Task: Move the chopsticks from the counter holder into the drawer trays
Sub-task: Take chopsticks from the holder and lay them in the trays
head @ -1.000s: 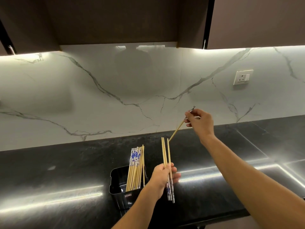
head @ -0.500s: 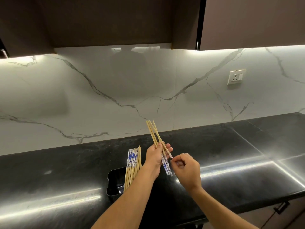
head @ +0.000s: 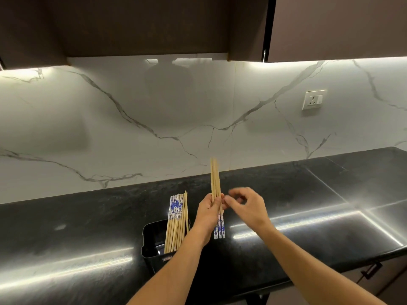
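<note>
Black stone counter [head: 308, 205] carries a dark holder [head: 152, 238] near its front edge; most chopsticks [head: 176, 225] stand in it, patterned ends up, leaning to its right side; a small bundle [head: 215, 179] is out of it, upright with patterned ends down, clenched in the left hand [head: 209, 214] just right of the holder. Right hand [head: 246, 205] sits just beside that bundle, fingers loosely curled and, as far as the blur allows, holding nothing. Step in hand, I judge: gathering sticks; none has reached the trays, which are out of view. Next calls for the right hand to pinch more from the holder and add them, ends level.
</note>
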